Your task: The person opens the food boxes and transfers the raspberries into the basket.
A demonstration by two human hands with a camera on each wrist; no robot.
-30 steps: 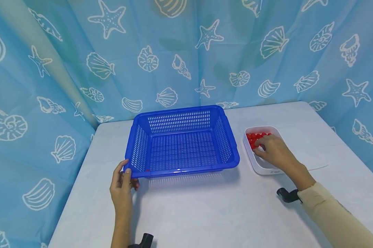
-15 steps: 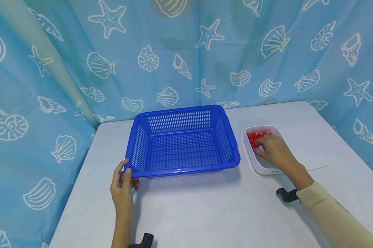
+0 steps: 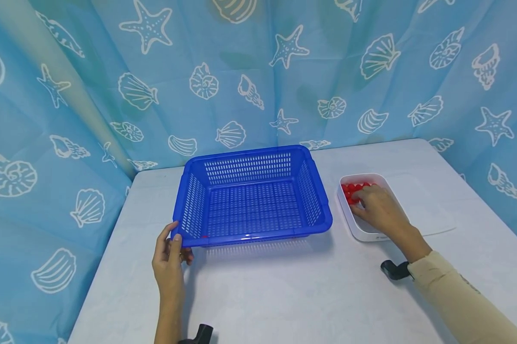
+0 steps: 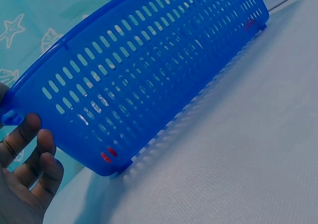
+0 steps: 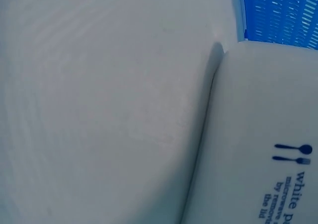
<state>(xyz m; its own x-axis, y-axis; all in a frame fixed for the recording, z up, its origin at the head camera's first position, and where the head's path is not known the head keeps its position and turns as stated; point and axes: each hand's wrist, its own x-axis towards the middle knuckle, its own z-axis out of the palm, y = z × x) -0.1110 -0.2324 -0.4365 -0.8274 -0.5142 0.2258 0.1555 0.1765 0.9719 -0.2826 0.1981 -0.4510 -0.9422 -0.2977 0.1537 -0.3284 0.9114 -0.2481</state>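
A blue slotted plastic basket (image 3: 250, 237) stands on the white-covered table. My left hand (image 3: 169, 258) holds its front left corner, thumb over the rim and fingers beneath. Seen from the left wrist, the fingers (image 4: 45, 177) curl beside the basket wall (image 4: 74, 134), and red shows through slots at both lower corners. To the right stands a white rectangular tub (image 3: 361, 235), its far end filled with small red balls (image 3: 357, 186). Inside it, my right hand (image 3: 381, 210) has thumb and index finger at the red balls; I cannot tell whether one is pinched. The right wrist view shows only the tub's printed side (image 5: 268, 110).
A thin clear sheet or lid (image 3: 430, 220) lies right of the tub. Behind the table hangs a blue curtain (image 3: 241, 57) with white shells and starfish, which continues along both sides. A black wrist camera mount (image 3: 393, 270) sticks out near the right wrist.
The right forearm has shifted very slightly left, with its fingers still at the red balls. The left hand and basket have stayed put.
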